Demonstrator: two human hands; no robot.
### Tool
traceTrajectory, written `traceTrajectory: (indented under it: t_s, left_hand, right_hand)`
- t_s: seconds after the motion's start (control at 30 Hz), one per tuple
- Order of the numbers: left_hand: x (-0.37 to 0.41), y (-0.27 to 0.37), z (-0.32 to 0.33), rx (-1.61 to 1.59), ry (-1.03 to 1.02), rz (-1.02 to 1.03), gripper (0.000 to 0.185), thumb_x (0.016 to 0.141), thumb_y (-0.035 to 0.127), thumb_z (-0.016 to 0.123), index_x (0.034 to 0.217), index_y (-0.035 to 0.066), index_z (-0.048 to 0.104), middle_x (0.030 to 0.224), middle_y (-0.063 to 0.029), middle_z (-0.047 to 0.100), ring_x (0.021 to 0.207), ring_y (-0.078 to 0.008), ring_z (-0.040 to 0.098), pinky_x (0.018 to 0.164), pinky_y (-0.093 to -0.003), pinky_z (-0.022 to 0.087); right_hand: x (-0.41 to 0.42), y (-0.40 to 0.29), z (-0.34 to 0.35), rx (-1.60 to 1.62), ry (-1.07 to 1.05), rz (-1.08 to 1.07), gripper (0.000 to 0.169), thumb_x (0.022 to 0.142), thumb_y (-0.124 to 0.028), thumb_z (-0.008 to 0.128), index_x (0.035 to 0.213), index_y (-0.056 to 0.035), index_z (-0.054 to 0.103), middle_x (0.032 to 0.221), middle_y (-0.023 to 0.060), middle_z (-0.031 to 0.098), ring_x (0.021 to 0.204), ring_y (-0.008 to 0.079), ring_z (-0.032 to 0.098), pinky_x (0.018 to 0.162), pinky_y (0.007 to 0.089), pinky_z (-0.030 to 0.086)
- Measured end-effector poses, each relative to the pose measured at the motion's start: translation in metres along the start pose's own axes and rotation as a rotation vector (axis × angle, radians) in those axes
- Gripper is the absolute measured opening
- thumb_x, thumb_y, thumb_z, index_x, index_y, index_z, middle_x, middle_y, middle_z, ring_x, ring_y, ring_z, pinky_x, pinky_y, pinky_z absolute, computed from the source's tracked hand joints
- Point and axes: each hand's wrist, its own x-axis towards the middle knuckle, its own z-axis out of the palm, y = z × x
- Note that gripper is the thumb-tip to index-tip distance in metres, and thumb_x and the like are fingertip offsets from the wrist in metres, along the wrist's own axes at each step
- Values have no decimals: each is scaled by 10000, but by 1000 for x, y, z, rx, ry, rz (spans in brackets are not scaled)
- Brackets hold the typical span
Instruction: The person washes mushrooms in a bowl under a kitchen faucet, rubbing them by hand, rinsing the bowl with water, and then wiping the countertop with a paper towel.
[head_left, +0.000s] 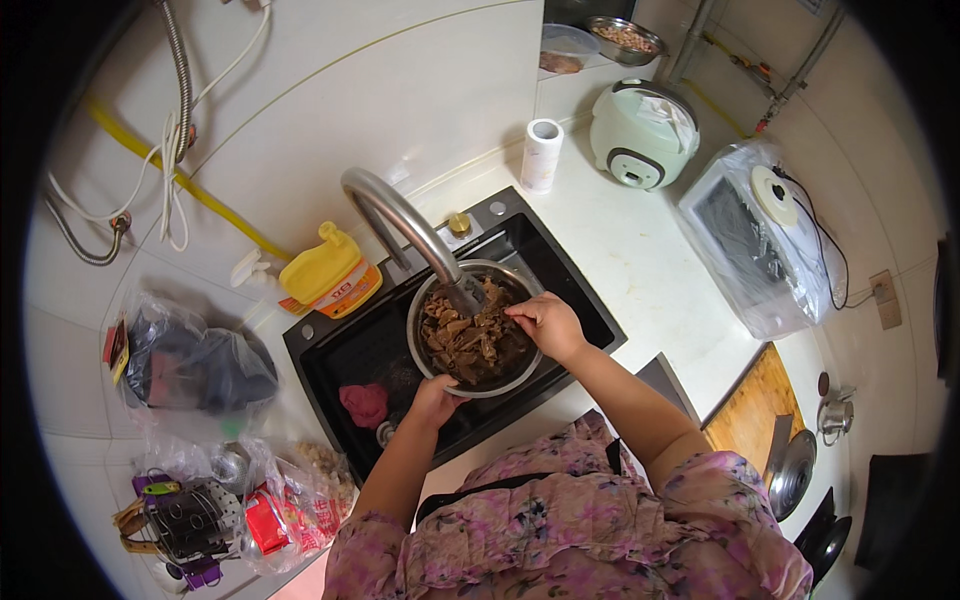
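Note:
A round metal bowl (489, 391) is held over the black sink (328, 388), under the curved metal faucet (405, 214). Brown pieces of food, perhaps meat or mushroom, lie in dark liquid in it. My left hand (437, 403) grips the bowl's near left rim. At the right side of the bowl, my right hand (549, 324) pinches a small bit at the edge of the food with thumb and forefinger. The faucet's spout covers part of the food. A pink cloth (363, 405) lies in the sink left of the bowl.
Behind the sink's left corner stands a yellow detergent jug (330, 277). A paper towel roll (541, 156), a green rice cooker (645, 135) and a plastic-covered appliance (757, 240) stand on the counter at the right. Plastic bags (292, 510) and a utensil rack (187, 517) are at the left; a wooden board (750, 405) is at the right.

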Motion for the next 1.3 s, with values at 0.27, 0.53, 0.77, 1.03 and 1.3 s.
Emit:
traceTrajectory:
  t_s: [0.27, 0.53, 0.77, 1.03, 1.3]
  left_hand:
    - [3, 0, 11, 40, 1, -24, 489, 740, 67, 561, 1218, -16, 505, 1120, -135, 628, 956, -281, 647, 815, -432, 534]
    - [1, 4, 3, 10, 12, -53, 489, 743, 35, 535, 1228, -17, 491, 1111, -135, 630, 931, -267, 654, 759, -403, 552]
    - [1, 0, -15, 35, 61, -80, 492, 757, 40, 525, 1240, -37, 469, 1127, -147, 610, 930, -290, 645, 751, -416, 550]
    - [-2, 2, -20, 82, 96, -164, 508, 802, 27, 516, 1297, -35, 421, 1250, -178, 546, 1069, -338, 584, 861, -468, 506]
    - [4, 2, -38, 113, 90, -115, 523, 798, 9, 498, 1314, -29, 419, 1280, -176, 537, 1096, -342, 576, 904, -477, 473]
  right_hand:
    - [-36, 74, 25, 76, -37, 539, 544, 882, -429, 578, 1191, 15, 535, 1084, 204, 617, 877, 312, 614, 777, 380, 488]
    - [-40, 58, 34, 883, -384, 1057, 646, 920, -541, 502, 1254, 12, 514, 1120, 97, 628, 970, 192, 623, 794, 337, 528]
    - [-45, 42, 34, 615, -449, 918, 543, 936, -470, 517, 1081, 45, 605, 926, 93, 652, 774, 176, 605, 671, 329, 504]
    - [-69, 48, 55, 613, -350, 931, 466, 954, -386, 531, 1042, 64, 619, 854, 83, 648, 759, 157, 576, 672, 320, 470]
    - [-50, 32, 54, 623, -302, 795, 453, 963, -372, 525, 1095, 55, 601, 920, 104, 655, 823, 159, 584, 739, 326, 481]
